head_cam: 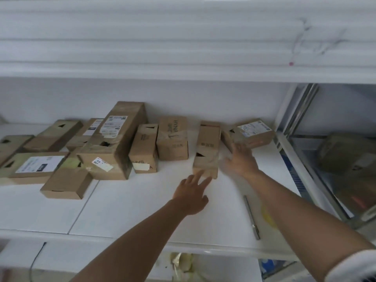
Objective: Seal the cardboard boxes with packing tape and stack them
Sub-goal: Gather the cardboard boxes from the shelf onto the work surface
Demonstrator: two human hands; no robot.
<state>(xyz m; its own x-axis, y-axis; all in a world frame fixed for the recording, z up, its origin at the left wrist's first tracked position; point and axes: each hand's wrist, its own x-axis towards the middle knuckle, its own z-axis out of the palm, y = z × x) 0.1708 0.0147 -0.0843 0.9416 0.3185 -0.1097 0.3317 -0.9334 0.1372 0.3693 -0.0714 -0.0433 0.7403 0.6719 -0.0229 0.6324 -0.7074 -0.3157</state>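
On the white table [142, 206], under the overhanging shelf, I am seeing both bare hands reaching toward a narrow cardboard box [207, 147] lying lengthwise away from me. My left hand [192, 197] is stretching out with its fingers [198, 178] straight and spread apart, the tips just touching the near end of that box; it is holding nothing. My right hand [241, 159] is hovering just beside the box's right side, fingers splayed wide and blurred, so I cannot tell whether they are touching the cardboard. Nothing is gripped there either.

Behind the right hand a flat labelled box [254, 131] is lying tilted near the wall, its white shipping label too blurred to read. To the left of the narrow box an upright box [173, 139] is carrying sideways print reading "HYNA", and beside it a taped box [144, 149] is showing part of a word, unreadable. The long box [116, 139] further left is wearing a white shipping label on top and a small sticker at its near end where I am reading "56". More boxes are crowding the far left, one wide box [36, 165] with a white label and black patch.

A slim metal tool [252, 218], perhaps a knife, is lying on the table between my forearms, near the right one.
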